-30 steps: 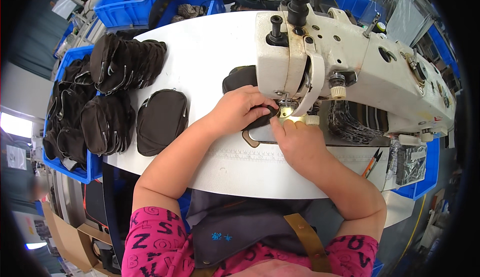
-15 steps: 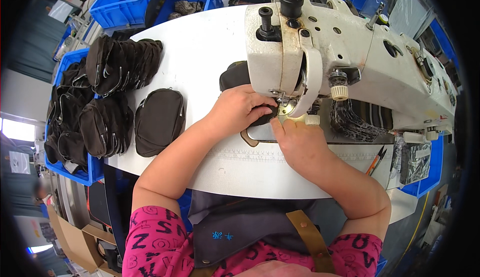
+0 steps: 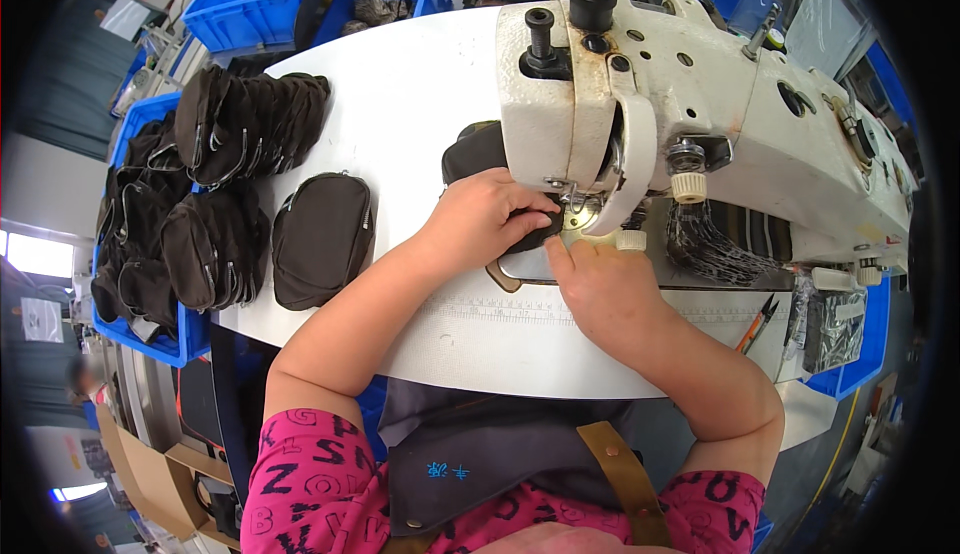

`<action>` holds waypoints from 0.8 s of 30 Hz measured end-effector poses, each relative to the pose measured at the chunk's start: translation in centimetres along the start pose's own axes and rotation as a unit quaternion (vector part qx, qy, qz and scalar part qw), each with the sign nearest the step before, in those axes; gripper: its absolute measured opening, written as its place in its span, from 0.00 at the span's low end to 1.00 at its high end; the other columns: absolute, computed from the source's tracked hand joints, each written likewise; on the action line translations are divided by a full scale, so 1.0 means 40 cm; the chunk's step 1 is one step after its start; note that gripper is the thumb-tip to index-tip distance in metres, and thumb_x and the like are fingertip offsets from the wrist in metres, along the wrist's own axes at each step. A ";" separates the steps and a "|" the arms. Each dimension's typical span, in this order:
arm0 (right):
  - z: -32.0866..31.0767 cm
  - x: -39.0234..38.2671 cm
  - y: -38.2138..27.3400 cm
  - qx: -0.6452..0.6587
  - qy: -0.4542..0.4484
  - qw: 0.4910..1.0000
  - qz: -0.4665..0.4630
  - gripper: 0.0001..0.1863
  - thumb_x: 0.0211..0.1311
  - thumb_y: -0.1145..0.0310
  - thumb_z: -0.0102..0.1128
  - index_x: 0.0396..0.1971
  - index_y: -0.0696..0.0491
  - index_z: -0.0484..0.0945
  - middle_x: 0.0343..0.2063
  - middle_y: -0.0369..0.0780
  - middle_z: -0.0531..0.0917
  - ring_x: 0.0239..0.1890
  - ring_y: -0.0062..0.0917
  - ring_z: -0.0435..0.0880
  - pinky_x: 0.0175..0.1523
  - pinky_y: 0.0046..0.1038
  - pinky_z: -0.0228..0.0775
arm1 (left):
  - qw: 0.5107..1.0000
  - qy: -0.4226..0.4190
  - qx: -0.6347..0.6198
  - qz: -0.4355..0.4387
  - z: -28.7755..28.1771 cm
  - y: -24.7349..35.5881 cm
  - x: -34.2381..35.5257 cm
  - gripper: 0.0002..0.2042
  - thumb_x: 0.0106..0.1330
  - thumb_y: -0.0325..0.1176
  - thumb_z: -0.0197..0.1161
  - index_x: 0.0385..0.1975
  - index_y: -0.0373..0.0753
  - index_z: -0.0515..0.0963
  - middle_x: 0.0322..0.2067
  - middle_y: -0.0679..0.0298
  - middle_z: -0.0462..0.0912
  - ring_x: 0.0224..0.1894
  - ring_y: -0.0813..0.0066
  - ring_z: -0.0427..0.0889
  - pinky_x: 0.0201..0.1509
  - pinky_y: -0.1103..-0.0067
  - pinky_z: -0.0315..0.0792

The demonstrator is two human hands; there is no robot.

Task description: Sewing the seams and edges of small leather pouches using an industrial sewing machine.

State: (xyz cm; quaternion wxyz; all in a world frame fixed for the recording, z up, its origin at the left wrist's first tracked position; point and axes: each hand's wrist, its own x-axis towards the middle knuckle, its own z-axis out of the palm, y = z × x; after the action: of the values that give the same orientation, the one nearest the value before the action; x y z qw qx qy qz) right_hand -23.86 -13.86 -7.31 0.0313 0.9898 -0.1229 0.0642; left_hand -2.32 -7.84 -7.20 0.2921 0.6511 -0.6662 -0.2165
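Note:
A dark brown fabric pouch (image 3: 528,236) lies under the needle and presser foot (image 3: 572,202) of a white sewing machine (image 3: 545,134). My left hand (image 3: 475,214) is closed on this pouch, thumb and fingers pinched near the foot. My right hand (image 3: 610,294) rests at the metal plate, index fingertip touching the pouch's near edge, other fingers bent but apart; its thumb is hidden. Another dark piece (image 3: 470,149) shows behind my left hand, partly hidden by the machine head. A finished-looking zipped pouch (image 3: 320,239) lies flat left of my left forearm.
Piles of dark pouches (image 3: 245,119) fill the left side and a blue crate (image 3: 180,349). A measuring scale runs along the white tabletop (image 3: 450,354). Scissors or snips (image 3: 755,326) lie at right, near bundled strips (image 3: 725,249). More blue bins (image 3: 225,4) stand behind.
Both hands stay at the needle, shifted very slightly right in the picture along with the machine, as the view has moved a little. The left hand keeps its pinch on the pouch.

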 end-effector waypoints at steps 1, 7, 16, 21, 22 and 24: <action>0.001 0.000 0.000 -0.003 -0.001 1.000 -0.001 0.25 0.53 0.71 0.64 0.54 0.55 0.81 0.26 0.35 0.79 0.25 0.24 0.83 0.24 0.28 0.73 | 1.000 0.004 0.017 0.002 0.000 0.003 -0.001 0.08 0.65 0.36 0.70 0.42 0.46 0.89 0.41 0.63 0.88 0.45 0.61 0.86 0.49 0.70 0.80; 0.010 0.004 0.002 -0.006 0.020 1.000 0.012 0.22 0.55 0.72 0.63 0.52 0.57 0.82 0.24 0.34 0.81 0.21 0.24 0.81 0.26 0.30 0.70 | 0.999 0.025 0.042 0.006 0.007 0.002 -0.002 0.09 0.66 0.37 0.69 0.41 0.45 0.89 0.37 0.62 0.88 0.43 0.60 0.86 0.47 0.69 0.80; 0.009 0.003 0.012 -0.016 0.030 0.999 0.042 0.22 0.54 0.72 0.65 0.52 0.51 0.84 0.29 0.36 0.81 0.31 0.27 0.85 0.31 0.30 0.79 | 0.998 0.020 0.058 -0.029 -0.002 0.030 0.002 0.09 0.66 0.34 0.68 0.44 0.44 0.89 0.37 0.59 0.88 0.42 0.58 0.86 0.46 0.69 0.80; 0.020 0.002 0.024 0.016 0.055 0.998 0.017 0.26 0.52 0.71 0.66 0.56 0.51 0.82 0.28 0.35 0.80 0.28 0.27 0.82 0.29 0.30 0.72 | 1.000 0.014 0.015 -0.019 -0.011 0.021 0.003 0.10 0.66 0.32 0.68 0.45 0.43 0.88 0.38 0.57 0.88 0.42 0.57 0.86 0.47 0.68 0.80; 0.027 0.003 0.027 0.022 0.071 0.997 0.005 0.30 0.51 0.70 0.67 0.60 0.52 0.80 0.26 0.35 0.80 0.23 0.25 0.80 0.25 0.29 0.65 | 1.000 0.006 0.004 -0.025 -0.015 0.022 0.006 0.10 0.66 0.32 0.68 0.45 0.43 0.88 0.38 0.57 0.88 0.42 0.57 0.86 0.47 0.68 0.80; 0.025 0.004 0.029 0.015 0.066 0.998 0.001 0.30 0.51 0.70 0.67 0.59 0.52 0.81 0.26 0.35 0.80 0.23 0.25 0.80 0.25 0.29 0.65 | 0.999 -0.002 -0.007 -0.031 -0.020 0.018 0.008 0.10 0.67 0.32 0.68 0.46 0.43 0.88 0.38 0.57 0.88 0.42 0.57 0.86 0.46 0.68 0.80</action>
State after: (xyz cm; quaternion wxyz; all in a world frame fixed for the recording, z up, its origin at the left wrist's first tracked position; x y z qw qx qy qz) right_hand -23.87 -15.10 -8.24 0.0247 0.9836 -0.1209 0.1313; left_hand -2.33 -8.04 -6.10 0.2881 0.6692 -0.6447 -0.2315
